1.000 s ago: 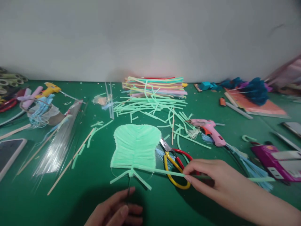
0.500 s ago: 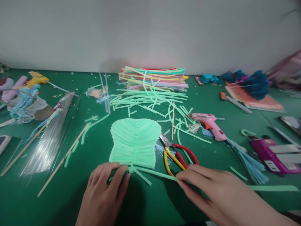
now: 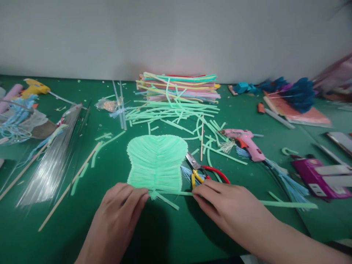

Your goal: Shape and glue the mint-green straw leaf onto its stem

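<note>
A light green leaf-shaped piece made of straw strips (image 3: 156,161) lies flat on the green table (image 3: 176,234). My left hand (image 3: 119,211) rests with its fingertips on the leaf's lower left edge, pressing it down. My right hand (image 3: 225,209) pinches a long light green strip (image 3: 286,204) that runs along the leaf's bottom edge and out to the right. Red and yellow scissors (image 3: 205,173) lie just beyond my right hand, partly hidden by it.
A pink glue gun (image 3: 246,143) lies right of the leaf. Cut green strips (image 3: 176,117) and a stack of coloured straws (image 3: 178,88) sit behind. A clear plastic sleeve (image 3: 52,161) and wooden sticks lie left. A purple box (image 3: 319,178) is at right.
My left hand came up from the near edge onto the leaf's lower left edge. My right hand slid left along the strip toward the leaf's base.
</note>
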